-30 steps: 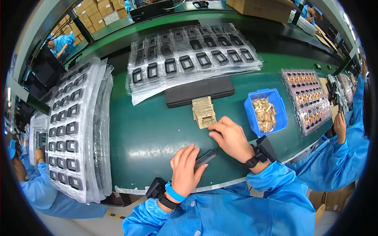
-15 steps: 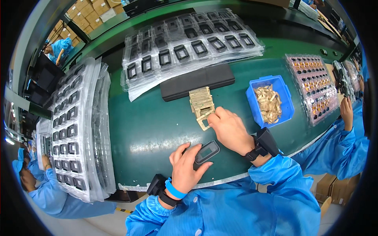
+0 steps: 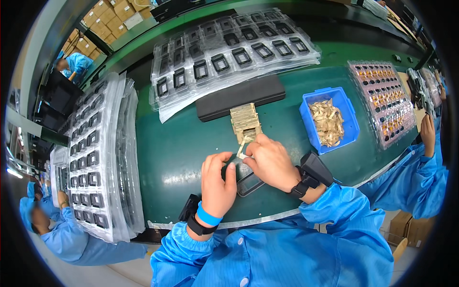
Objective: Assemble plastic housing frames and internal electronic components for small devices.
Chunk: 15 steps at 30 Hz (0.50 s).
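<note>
My left hand grips a small black rectangular frame part that lies on the green table. My right hand pinches a thin tan strip between thumb and forefinger, right above the black part. Just beyond my fingers sits a stack of tan strips, in front of a long black flat block. Both wrists wear dark bands over blue sleeves.
A blue bin of tan scraps stands to the right. Clear trays of black frames lie behind, more trays stacked on the left, a tray of small orange parts far right. Other people in blue work at both sides.
My right hand has pulled a tan strip off the stack and brought it back over the black part. My left hand has turned the part and closed tighter around it.
</note>
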Each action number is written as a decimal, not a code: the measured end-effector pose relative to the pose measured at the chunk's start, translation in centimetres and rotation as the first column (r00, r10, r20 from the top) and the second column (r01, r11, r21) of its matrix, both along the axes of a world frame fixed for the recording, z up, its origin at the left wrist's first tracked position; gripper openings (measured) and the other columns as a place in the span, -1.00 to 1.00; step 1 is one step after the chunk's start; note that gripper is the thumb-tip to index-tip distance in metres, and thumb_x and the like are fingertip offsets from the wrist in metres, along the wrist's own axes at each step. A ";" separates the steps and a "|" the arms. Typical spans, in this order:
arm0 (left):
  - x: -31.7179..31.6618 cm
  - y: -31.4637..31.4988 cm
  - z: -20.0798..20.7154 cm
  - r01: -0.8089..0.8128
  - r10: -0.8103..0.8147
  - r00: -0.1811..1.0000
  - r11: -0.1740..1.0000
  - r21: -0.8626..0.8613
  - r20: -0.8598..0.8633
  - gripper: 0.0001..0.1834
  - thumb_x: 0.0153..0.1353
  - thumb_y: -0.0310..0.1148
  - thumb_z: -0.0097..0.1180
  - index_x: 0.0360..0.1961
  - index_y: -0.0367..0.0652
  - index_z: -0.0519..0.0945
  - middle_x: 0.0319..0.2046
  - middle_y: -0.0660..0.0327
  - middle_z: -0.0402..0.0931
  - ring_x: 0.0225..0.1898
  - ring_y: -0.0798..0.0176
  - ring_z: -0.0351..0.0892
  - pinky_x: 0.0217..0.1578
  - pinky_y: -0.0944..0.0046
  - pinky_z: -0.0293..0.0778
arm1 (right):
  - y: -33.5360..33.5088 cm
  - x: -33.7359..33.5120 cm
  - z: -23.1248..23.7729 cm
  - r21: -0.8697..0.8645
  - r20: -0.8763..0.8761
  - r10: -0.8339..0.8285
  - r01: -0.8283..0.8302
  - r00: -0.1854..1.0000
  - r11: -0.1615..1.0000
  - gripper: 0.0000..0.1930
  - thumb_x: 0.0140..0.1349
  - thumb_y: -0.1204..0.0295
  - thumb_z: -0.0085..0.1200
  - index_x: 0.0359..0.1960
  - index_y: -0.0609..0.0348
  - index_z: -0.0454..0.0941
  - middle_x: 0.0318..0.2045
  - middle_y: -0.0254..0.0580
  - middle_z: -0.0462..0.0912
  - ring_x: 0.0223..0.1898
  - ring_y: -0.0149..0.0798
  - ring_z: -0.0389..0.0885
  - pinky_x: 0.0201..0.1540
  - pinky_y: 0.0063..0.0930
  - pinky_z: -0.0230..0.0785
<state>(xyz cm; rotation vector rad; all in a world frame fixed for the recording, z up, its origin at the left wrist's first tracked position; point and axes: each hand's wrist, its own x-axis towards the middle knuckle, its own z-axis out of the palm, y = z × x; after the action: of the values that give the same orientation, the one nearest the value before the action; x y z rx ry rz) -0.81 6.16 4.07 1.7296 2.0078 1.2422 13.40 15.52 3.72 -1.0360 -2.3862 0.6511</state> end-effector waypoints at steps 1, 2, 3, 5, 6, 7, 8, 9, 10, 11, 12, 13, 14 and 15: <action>-0.1 0.2 -0.1 0.000 0.000 1.000 1.000 -0.001 -0.003 -0.78 0.22 -0.56 0.12 -0.09 -0.30 0.55 -0.23 0.05 0.50 -0.26 0.16 0.52 -0.23 0.24 0.45 | -0.1 0.0 0.0 -0.053 0.028 0.016 -0.015 0.999 0.998 -0.83 0.08 0.40 0.30 -0.34 0.14 0.60 -0.29 -0.12 0.50 -0.23 0.05 0.57 -0.19 -0.09 0.41; -0.3 0.3 -0.1 -0.024 0.026 0.999 0.995 -0.101 0.018 -0.78 0.22 -0.55 0.12 -0.09 -0.30 0.55 -0.26 0.07 0.50 -0.32 0.18 0.52 -0.29 0.24 0.44 | -0.2 0.0 0.0 -0.054 0.025 0.017 -0.016 1.000 0.998 -0.83 0.08 0.40 0.30 -0.34 0.14 0.60 -0.29 -0.12 0.50 -0.23 0.05 0.57 -0.19 -0.09 0.41; -0.4 0.4 -0.2 -0.047 0.055 0.998 0.979 -0.200 0.035 -0.78 0.22 -0.54 0.12 -0.09 -0.31 0.56 -0.30 0.08 0.50 -0.37 0.20 0.52 -0.35 0.23 0.43 | -0.2 0.1 -0.1 -0.051 0.034 0.031 -0.029 0.999 0.998 -0.85 0.09 0.41 0.29 -0.35 0.14 0.59 -0.30 -0.13 0.51 -0.24 0.04 0.57 -0.18 -0.09 0.40; -0.6 0.9 -0.5 -0.036 0.029 0.999 0.981 -0.191 -0.040 -0.82 0.23 -0.50 0.13 -0.14 -0.30 0.59 -0.42 0.13 0.51 -0.48 0.21 0.49 -0.44 0.21 0.39 | -0.3 0.2 -0.2 -0.051 0.040 0.047 -0.045 0.998 0.998 -0.86 0.10 0.42 0.28 -0.35 0.14 0.59 -0.30 -0.15 0.51 -0.24 0.03 0.57 -0.17 -0.09 0.39; -0.5 1.1 -0.5 -0.021 0.014 0.999 0.974 -0.227 -0.034 -0.84 0.23 -0.49 0.14 -0.18 -0.29 0.60 -0.47 0.13 0.51 -0.50 0.18 0.49 -0.45 0.21 0.39 | -0.4 0.3 -0.1 -0.047 0.034 0.050 -0.048 0.998 0.998 -0.87 0.10 0.43 0.26 -0.36 0.14 0.58 -0.30 -0.15 0.51 -0.24 0.02 0.57 -0.16 -0.09 0.37; -0.5 1.3 -0.5 -0.006 -0.001 1.000 0.965 -0.263 -0.027 -0.87 0.23 -0.47 0.14 -0.21 -0.27 0.61 -0.52 0.14 0.51 -0.52 0.15 0.49 -0.46 0.22 0.39 | -0.5 0.4 -0.1 -0.043 0.029 0.052 -0.051 0.998 0.998 -0.89 0.11 0.44 0.25 -0.36 0.13 0.58 -0.29 -0.15 0.51 -0.24 0.01 0.56 -0.16 -0.09 0.36; -0.5 1.4 -0.5 -0.005 -0.002 1.000 0.964 -0.266 -0.027 -0.87 0.23 -0.47 0.14 -0.21 -0.27 0.61 -0.52 0.14 0.51 -0.52 0.15 0.49 -0.46 0.22 0.39 | -0.5 0.5 -0.2 -0.046 0.028 0.051 -0.050 0.998 0.998 -0.89 0.11 0.44 0.25 -0.36 0.13 0.58 -0.29 -0.15 0.51 -0.24 0.01 0.56 -0.16 -0.09 0.36; -0.4 1.5 -0.4 0.017 -0.022 1.000 0.959 -0.282 -0.013 -0.89 0.25 -0.47 0.14 -0.25 -0.28 0.61 -0.56 0.19 0.49 -0.54 0.22 0.47 -0.47 0.25 0.38 | -0.6 0.6 -0.3 -0.049 0.024 0.052 -0.051 0.998 0.997 -0.89 0.11 0.44 0.25 -0.36 0.13 0.57 -0.29 -0.15 0.51 -0.24 0.01 0.56 -0.16 -0.10 0.35; -0.3 1.5 -0.3 0.040 -0.041 0.999 0.954 -0.299 0.002 -0.90 0.26 -0.46 0.14 -0.28 -0.29 0.60 -0.60 0.24 0.48 -0.56 0.28 0.45 -0.49 0.28 0.37 | -0.6 0.7 -0.3 -0.054 0.020 0.053 -0.051 0.998 0.997 -0.88 0.11 0.45 0.25 -0.36 0.13 0.57 -0.29 -0.15 0.50 -0.24 0.00 0.55 -0.16 -0.10 0.35; -0.4 1.5 -0.5 0.041 -0.043 0.999 0.952 -0.302 0.003 -0.90 0.26 -0.46 0.14 -0.28 -0.29 0.60 -0.60 0.24 0.48 -0.56 0.28 0.45 -0.49 0.28 0.37 | -0.6 0.9 -0.3 -0.057 0.020 0.051 -0.050 0.998 0.997 -0.88 0.11 0.45 0.25 -0.36 0.13 0.57 -0.29 -0.15 0.50 -0.24 0.00 0.55 -0.16 -0.10 0.35; -0.5 1.5 -0.9 0.085 -0.051 0.992 0.947 -0.309 0.115 -0.89 0.29 -0.45 0.14 -0.29 -0.30 0.59 -0.59 0.29 0.46 -0.55 0.37 0.41 -0.50 0.33 0.35 | -0.6 1.1 -0.2 -0.062 -0.023 0.048 -0.049 0.999 0.997 -0.88 0.11 0.45 0.25 -0.36 0.12 0.56 -0.29 -0.16 0.50 -0.25 0.01 0.54 -0.17 -0.11 0.35; -0.6 1.5 -1.0 0.128 -0.058 0.973 0.942 -0.311 0.225 -0.87 0.31 -0.44 0.13 -0.30 -0.31 0.58 -0.59 0.35 0.44 -0.55 0.46 0.37 -0.52 0.38 0.33 | -0.6 1.3 0.0 -0.068 -0.066 0.043 -0.048 0.997 0.997 -0.88 0.12 0.45 0.25 -0.36 0.12 0.54 -0.30 -0.16 0.49 -0.25 0.01 0.54 -0.18 -0.12 0.35; -0.4 1.5 -0.9 0.130 -0.058 0.972 0.940 -0.315 0.226 -0.87 0.31 -0.44 0.13 -0.30 -0.31 0.58 -0.59 0.35 0.44 -0.55 0.46 0.37 -0.52 0.38 0.33 | -0.6 1.6 0.1 -0.072 -0.066 0.042 -0.046 0.997 0.996 -0.88 0.12 0.45 0.25 -0.36 0.12 0.54 -0.30 -0.16 0.49 -0.25 0.01 0.54 -0.18 -0.12 0.35; -0.2 1.6 -0.6 0.140 -0.055 0.963 0.939 -0.314 0.264 -0.86 0.33 -0.43 0.12 -0.31 -0.32 0.57 -0.58 0.39 0.42 -0.54 0.53 0.33 -0.52 0.43 0.30 | -0.5 1.8 0.3 -0.093 -0.106 0.034 -0.044 0.994 0.995 -0.88 0.13 0.44 0.24 -0.36 0.11 0.54 -0.30 -0.17 0.48 -0.25 0.02 0.53 -0.19 -0.14 0.35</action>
<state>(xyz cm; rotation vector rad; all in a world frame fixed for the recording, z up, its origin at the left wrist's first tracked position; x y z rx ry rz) -0.97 7.74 3.50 1.4163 1.8318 0.9691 15.19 14.99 3.99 -0.9711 -2.3091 0.8204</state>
